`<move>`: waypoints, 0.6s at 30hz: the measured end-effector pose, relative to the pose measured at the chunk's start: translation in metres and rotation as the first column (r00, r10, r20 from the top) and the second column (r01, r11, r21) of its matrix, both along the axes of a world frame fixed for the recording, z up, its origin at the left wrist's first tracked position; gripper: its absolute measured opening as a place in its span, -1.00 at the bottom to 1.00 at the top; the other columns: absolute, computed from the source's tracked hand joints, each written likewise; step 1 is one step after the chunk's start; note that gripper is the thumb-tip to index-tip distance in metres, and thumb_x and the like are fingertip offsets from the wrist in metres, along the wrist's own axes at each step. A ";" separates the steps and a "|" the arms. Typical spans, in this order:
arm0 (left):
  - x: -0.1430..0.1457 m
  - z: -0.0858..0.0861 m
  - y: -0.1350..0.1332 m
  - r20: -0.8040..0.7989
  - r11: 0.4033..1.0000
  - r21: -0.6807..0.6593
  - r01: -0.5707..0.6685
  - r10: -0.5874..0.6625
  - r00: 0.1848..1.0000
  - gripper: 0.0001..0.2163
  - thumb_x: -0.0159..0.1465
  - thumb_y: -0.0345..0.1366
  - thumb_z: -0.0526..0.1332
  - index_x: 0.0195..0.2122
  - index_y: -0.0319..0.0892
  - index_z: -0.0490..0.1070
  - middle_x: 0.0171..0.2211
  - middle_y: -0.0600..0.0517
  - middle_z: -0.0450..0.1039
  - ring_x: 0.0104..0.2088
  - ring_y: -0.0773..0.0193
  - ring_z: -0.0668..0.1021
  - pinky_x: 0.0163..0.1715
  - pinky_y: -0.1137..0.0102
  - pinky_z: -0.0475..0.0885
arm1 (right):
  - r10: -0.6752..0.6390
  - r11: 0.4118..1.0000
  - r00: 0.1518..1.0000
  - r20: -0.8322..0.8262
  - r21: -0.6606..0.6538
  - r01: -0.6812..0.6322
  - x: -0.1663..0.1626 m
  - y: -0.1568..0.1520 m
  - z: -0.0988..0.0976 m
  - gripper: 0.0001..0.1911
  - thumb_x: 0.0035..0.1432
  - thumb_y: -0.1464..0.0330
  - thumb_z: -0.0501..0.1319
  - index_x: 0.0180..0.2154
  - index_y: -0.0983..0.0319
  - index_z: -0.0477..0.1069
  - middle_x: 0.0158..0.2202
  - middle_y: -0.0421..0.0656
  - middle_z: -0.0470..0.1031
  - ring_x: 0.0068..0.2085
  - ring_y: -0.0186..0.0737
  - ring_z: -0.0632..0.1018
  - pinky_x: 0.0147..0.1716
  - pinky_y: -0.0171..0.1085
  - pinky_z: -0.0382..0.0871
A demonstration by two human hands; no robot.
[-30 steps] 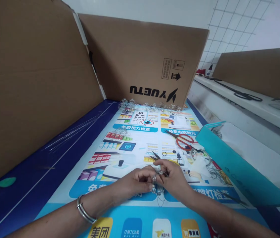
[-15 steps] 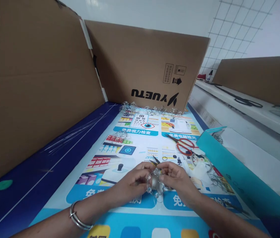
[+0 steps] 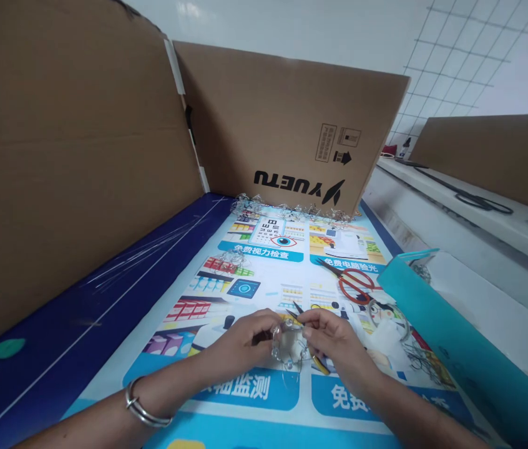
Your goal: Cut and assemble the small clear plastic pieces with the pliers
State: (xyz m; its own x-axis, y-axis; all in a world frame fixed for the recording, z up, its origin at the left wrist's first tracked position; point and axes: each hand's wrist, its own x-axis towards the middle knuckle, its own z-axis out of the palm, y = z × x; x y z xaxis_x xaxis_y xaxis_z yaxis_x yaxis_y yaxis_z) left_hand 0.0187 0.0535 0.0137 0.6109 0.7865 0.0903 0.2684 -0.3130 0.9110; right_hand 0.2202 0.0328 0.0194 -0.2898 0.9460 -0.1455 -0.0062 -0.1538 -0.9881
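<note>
Between both hands is a ring of clear beads on fine wire (image 3: 288,360), with a pale middle. My left hand (image 3: 257,340) pinches its left side, fingers closed. My right hand (image 3: 332,337) is closed at the ring's right edge and holds small dark-tipped pliers (image 3: 296,310). The tips point up and left beyond the fingers; a yellow handle (image 3: 321,365) shows below the palm. Whether the right fingertips also grip the wire I cannot tell. A silver bangle (image 3: 142,408) is on the left wrist.
Red-handled scissors (image 3: 356,285) lie beyond my right hand, near a white plastic bag (image 3: 388,337) and loose wires (image 3: 420,362). A teal box (image 3: 460,337) stands at right. Clear beaded pieces (image 3: 292,213) line the cardboard wall (image 3: 283,118); another beaded piece (image 3: 232,259) lies nearer.
The pliers have swung in my right hand, and their yellow handle now shows below it. The beaded ring has turned slightly and its pale middle is more exposed. The view has shifted a little.
</note>
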 end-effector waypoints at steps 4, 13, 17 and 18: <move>-0.005 -0.005 0.008 0.016 0.999 -0.038 0.005 -0.005 1.000 -0.91 0.17 -0.42 0.07 -0.38 -0.20 0.35 -0.33 0.05 0.36 -0.30 0.32 0.40 -0.26 0.42 0.29 | -0.004 1.000 1.000 0.023 -0.013 0.005 0.001 0.002 0.000 -0.75 0.04 0.26 0.20 -0.22 0.23 0.36 -0.48 -0.26 0.28 -0.50 -0.41 0.32 -0.52 -0.40 0.16; -0.008 -0.008 0.008 0.015 0.982 -0.185 -0.042 0.046 0.999 -0.90 0.20 -0.39 0.08 -0.29 -0.19 0.35 -0.34 0.05 0.39 -0.33 0.32 0.42 -0.30 0.41 0.32 | -0.011 0.999 0.999 0.037 -0.030 0.012 0.003 -0.001 -0.012 -0.74 0.02 0.24 0.21 -0.22 0.21 0.36 -0.44 -0.21 0.32 -0.42 -0.34 0.34 -0.44 -0.35 0.23; -0.006 -0.011 0.009 0.055 0.977 -0.202 -0.065 0.077 0.995 -0.90 0.19 -0.39 0.11 -0.26 -0.20 0.35 -0.32 0.03 0.40 -0.32 0.32 0.43 -0.30 0.41 0.34 | -0.001 0.999 0.999 0.048 -0.035 0.003 0.002 -0.002 -0.011 -0.74 0.04 0.23 0.20 -0.22 0.20 0.35 -0.44 -0.22 0.31 -0.43 -0.35 0.33 -0.47 -0.36 0.20; -0.006 -0.011 0.009 0.063 0.982 -0.179 -0.066 0.078 0.995 -0.90 0.18 -0.39 0.12 -0.27 -0.20 0.36 -0.29 0.02 0.39 -0.29 0.31 0.43 -0.27 0.41 0.34 | 0.002 0.999 0.999 0.052 -0.035 0.000 0.002 -0.002 -0.010 -0.74 0.04 0.23 0.20 -0.22 0.20 0.35 -0.45 -0.22 0.30 -0.44 -0.36 0.32 -0.49 -0.36 0.20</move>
